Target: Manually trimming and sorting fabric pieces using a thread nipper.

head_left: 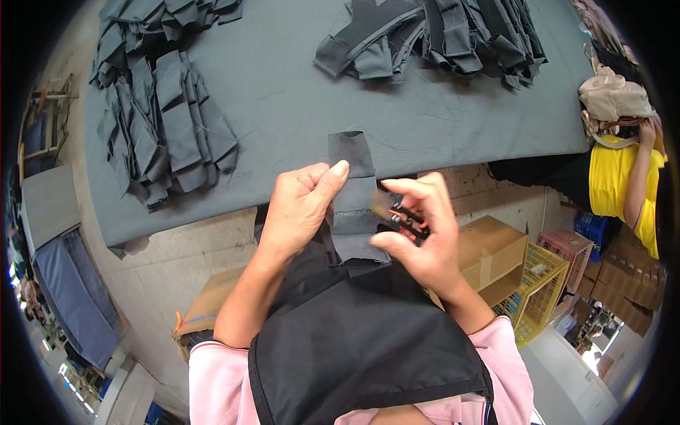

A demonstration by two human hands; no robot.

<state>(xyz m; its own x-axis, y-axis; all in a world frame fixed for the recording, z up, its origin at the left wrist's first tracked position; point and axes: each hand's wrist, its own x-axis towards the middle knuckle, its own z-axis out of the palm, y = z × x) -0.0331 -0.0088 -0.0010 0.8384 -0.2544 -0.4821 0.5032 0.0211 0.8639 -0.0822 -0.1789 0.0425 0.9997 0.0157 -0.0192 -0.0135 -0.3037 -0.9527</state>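
Note:
A narrow dark grey fabric strip point(352, 195) with a stitched seam across it hangs upright in front of me at the table's near edge. My left hand point(303, 202) pinches its left side, the thumb lying on top. On the strip's right, my right hand point(423, 230) curls around small thread snips point(409, 221) with black and orange parts. The blades of the snips are smeared by motion and point toward the strip's right edge. Whether they touch the fabric I cannot tell.
Bundles of grey fabric pieces point(170, 131) lie at the table's left, and another pile point(453, 35) at its far right. Below the right edge stand a cardboard box point(489, 248) and a yellow crate point(542, 283). A person in yellow point(623, 177) is at the right.

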